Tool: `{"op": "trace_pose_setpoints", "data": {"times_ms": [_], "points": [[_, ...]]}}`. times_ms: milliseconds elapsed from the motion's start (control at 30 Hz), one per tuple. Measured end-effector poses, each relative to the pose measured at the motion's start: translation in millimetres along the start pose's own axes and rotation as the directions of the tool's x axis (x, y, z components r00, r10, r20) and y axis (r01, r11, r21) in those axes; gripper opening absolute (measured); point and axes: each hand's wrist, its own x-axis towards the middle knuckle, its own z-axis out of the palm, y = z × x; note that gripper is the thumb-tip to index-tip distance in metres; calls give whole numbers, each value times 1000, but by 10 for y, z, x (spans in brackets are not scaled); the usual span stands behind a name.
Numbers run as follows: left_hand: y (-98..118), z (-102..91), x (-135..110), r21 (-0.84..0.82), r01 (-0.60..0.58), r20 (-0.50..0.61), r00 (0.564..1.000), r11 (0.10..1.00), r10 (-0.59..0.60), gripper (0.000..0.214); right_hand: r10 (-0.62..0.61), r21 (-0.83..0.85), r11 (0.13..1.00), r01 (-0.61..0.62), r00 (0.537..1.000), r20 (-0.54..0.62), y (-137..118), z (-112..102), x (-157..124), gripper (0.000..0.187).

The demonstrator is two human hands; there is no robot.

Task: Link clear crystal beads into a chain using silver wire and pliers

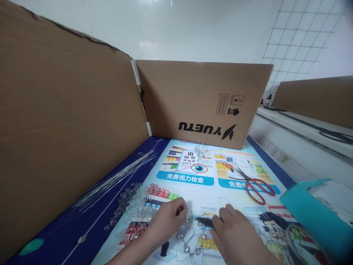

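My left hand [168,217] is closed in a pinch on a thin wire strung with clear beads [190,243], low in the middle of the view. My right hand [234,232] is closed around small dark pliers [204,221], whose tip points left toward the left fingers. The two hands almost meet above a colourful printed mat [193,180]. A pile of clear glass beads [135,206] lies just left of my left hand.
Straight thin wires [116,176] lie along the left side on blue cloth. Red-handled scissors [255,186] rest to the right. A teal box [314,213] stands at the right edge. Cardboard walls [204,99] enclose the left and back. A small finished wire piece [202,149] sits near the back.
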Motion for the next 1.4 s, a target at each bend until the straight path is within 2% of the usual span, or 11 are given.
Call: {"op": "trace_pose_setpoints", "data": {"times_ms": [567,1000,1233,1400], "points": [[17,-4,-1,33,-3,4,1000,999,3,12,-32,-41,999,31,999,-29,20,110,-13,8],[43,-21,-4,35,-4,18,1000,999,4,11,-38,-34,999,37,998,-44,17,94,-6,9],[46,-13,8,-8,-25,40,999,1000,25,14,-49,-26,999,48,997,-66,15,119,-4,8],[86,-31,23,20,-36,83,996,999,34,18,-69,-33,997,66,994,-89,5,119,3,9]]}}
